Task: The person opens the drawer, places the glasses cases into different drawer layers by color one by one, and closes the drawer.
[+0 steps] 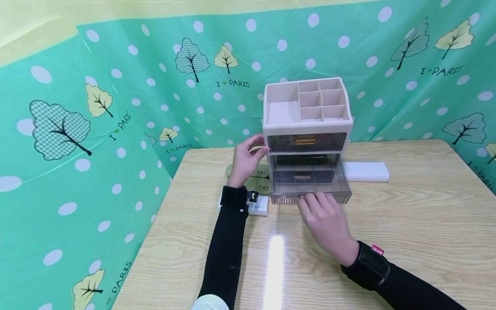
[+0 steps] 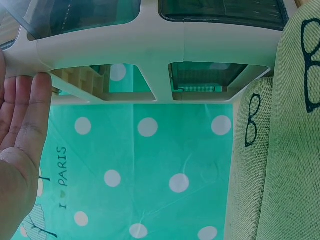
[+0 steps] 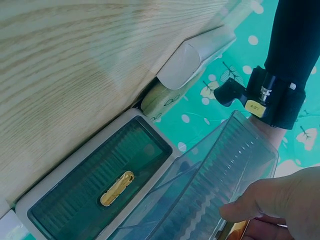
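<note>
white plastic unit near the middle of the counter's back edge, its smoky, clear middle drawer pulled out toward the front edge. the right hand grips that drawer's gold handle between thumb and fingers. the left hand touches the unit's left side, its fingers nearly straight. the top drawer and the bottom drawer are closed.

on the counter's left side, just beside the unit, lie two green cases, each printed with a pair of glasses. nearer the front edge is a white box; its lettering is too small to read surely. a white case lies toward the back right corner, beside the unit.

behind the back edge hangs a green cloth with dots and trees, repeating "i", a small heart, "paris". the right wrist's black strap bears a red tag, its writing too small to make out.
</note>
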{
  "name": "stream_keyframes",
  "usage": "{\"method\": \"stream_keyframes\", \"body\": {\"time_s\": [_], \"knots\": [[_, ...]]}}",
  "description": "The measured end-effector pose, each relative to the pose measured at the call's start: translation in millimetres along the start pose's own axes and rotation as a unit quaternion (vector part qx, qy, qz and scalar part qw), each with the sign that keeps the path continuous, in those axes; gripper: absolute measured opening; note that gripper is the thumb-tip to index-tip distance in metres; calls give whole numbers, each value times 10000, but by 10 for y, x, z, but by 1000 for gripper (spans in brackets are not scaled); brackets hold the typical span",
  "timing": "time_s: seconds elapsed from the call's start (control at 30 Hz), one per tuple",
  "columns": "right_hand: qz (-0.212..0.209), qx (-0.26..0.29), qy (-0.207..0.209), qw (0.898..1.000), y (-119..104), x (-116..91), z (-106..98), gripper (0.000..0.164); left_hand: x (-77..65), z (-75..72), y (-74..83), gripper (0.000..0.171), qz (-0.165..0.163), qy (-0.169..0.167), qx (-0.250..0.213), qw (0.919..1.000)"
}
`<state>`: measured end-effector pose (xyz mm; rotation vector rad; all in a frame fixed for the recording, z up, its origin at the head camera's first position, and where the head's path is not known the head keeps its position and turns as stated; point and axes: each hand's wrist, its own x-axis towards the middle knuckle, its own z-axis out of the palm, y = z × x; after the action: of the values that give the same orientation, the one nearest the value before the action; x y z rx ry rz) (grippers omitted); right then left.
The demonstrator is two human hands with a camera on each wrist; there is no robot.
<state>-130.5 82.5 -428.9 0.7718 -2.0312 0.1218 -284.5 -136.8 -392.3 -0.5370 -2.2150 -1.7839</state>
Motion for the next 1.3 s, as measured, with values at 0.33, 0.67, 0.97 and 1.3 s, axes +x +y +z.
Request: {"method": "stream_keyframes", "body": {"time_s": [0.33,0.67,0.97,1.3], "knots": [[-21,-107,-75,9999,-11,-22,9,35,-2,-18,-19,34,177,-19,-135,9997],[-74,-118,-193,9997,-16,-3,-23,35,2,-21,-51,34,244,-31,-98,9996],[-49,207,-4,9998,-3,-8,-3,31,0,-19,-35,33,167,-31,-158,9997],[18,584,396,9975,-31,31,-17,34,1,-25,-45,34,108,-48,-179,9998]]}}
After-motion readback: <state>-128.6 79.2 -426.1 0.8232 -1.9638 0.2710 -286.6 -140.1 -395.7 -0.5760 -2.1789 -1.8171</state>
